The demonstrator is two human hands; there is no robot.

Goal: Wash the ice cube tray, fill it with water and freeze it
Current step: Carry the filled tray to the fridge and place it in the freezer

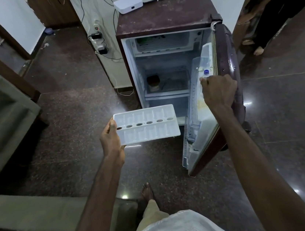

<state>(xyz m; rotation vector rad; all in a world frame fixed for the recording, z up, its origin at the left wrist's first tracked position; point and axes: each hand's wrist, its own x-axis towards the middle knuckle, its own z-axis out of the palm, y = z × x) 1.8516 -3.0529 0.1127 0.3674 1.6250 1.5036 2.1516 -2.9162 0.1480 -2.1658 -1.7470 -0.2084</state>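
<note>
– Two things are held at once. The left hand [111, 137] pinches the tray [146, 124] by its left short edge, thumb on top and fingers under. The right hand [219, 91] curls over the upper edge of the door [201, 109], which stands wide.

– So which step is this?

– The last one, I judge: freezing. The tray hangs level in the air just before the open fridge [164, 16], lower than the freezer [164, 43] and above the floor [79, 105]. Whether its cells hold water I cannot tell.

– What does the next move call for?

– Raise the tray flat, point a short end at the freezer in the top of the fridge, and slide it in without tilting. Held by one end only, it may dip and spill if it is full.

– Anything in the way?

– The freezer mouth is shallow, and something greenish lies at its back left, too dim to name. The door's shelves jut out beside the path, with a blue-capped bottle [206, 72] near the right hand. A jar [153, 82] sits on a lower shelf, well clear.

– And around?

– White boxes [128, 4] and cables lie along the back edge of the fridge top. A sofa [34, 210] is at the lower left. Another person [273, 10] stands at the far right, well apart.
</note>
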